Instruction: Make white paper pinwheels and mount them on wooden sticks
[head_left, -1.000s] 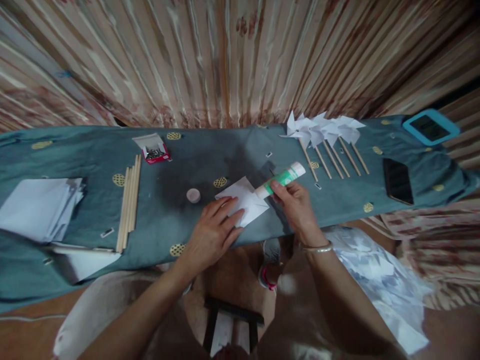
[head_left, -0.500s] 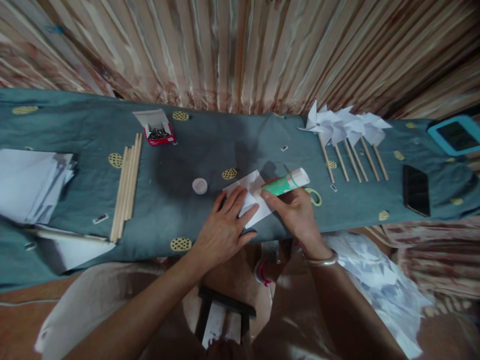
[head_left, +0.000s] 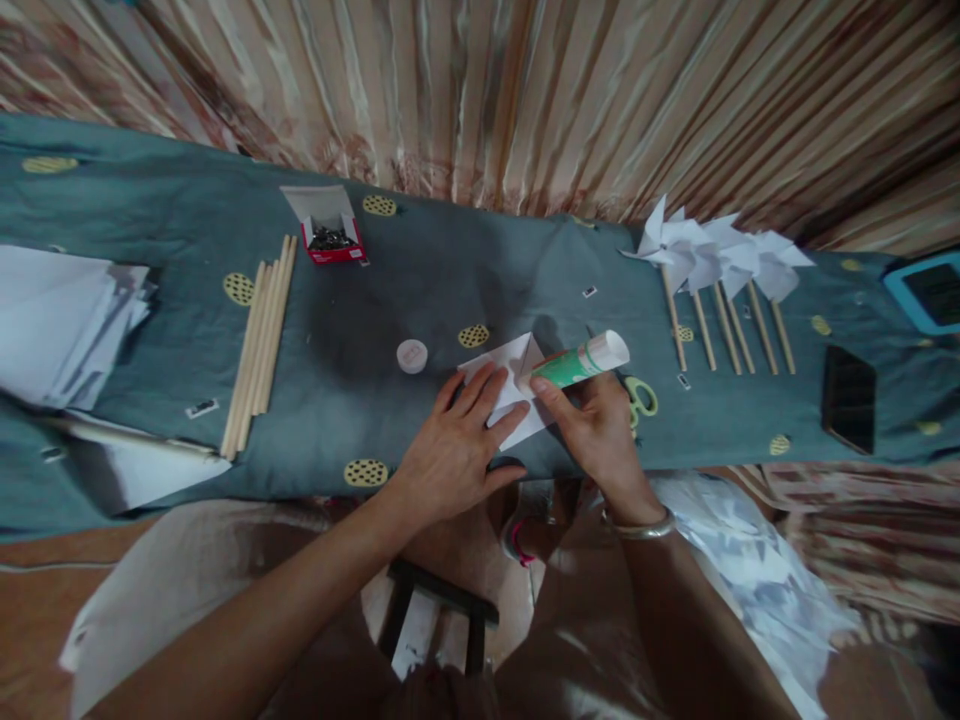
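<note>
My left hand (head_left: 457, 445) lies flat with spread fingers on a folded white paper square (head_left: 510, 385), pressing it onto the teal cloth (head_left: 420, 290). My right hand (head_left: 596, 425) grips a green and white glue tube (head_left: 581, 362), whose nozzle end touches the paper near its raised flap. The tube's round white cap (head_left: 412, 355) lies on the cloth just left of the paper. Green-handled scissors (head_left: 641, 397) peek out from behind my right hand.
Several finished white paper pinwheels on wooden sticks (head_left: 716, 270) lie at the right. A bundle of bare sticks (head_left: 261, 335), a red box of pins (head_left: 330, 235) and a stack of white paper (head_left: 56, 325) lie left. A dark phone (head_left: 847, 395) and a blue-framed device (head_left: 926, 290) sit far right.
The glue tube's tip has moved left onto the paper's flap. My left hand stays pressed on the paper. My view has shifted, so everything sits further right in the frame.
</note>
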